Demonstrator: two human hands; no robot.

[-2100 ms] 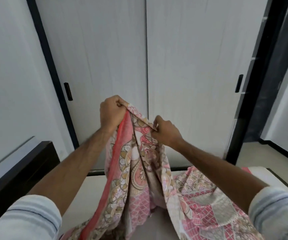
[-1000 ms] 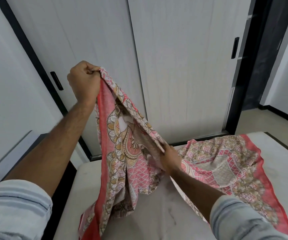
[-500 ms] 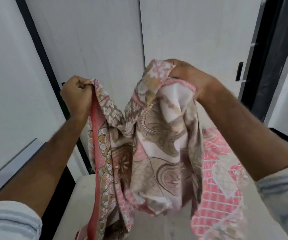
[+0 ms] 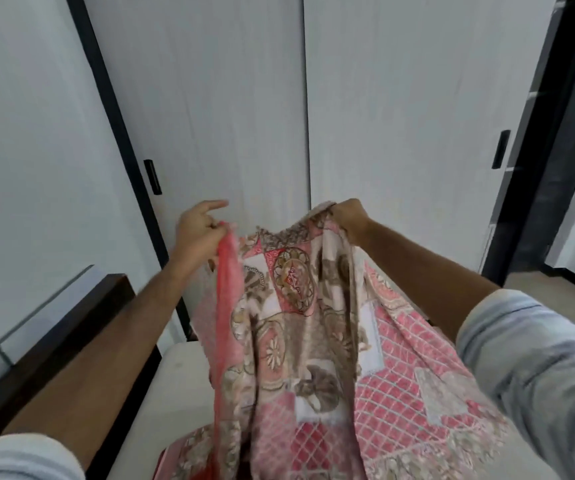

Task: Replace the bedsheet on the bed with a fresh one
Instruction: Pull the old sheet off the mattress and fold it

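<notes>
Both hands are raised in front of the wardrobe doors (image 4: 244,98), holding up a pink and red patterned bedsheet (image 4: 299,323) by its top edge. The left hand (image 4: 197,233) pinches the sheet's red border between thumb and curled fingers, with its index finger sticking out free toward the right. The right hand (image 4: 350,216) is closed over a bunched fold of the top edge. The sheet hangs between them and drapes down onto the bare mattress (image 4: 161,403), spreading near and to the right.
</notes>
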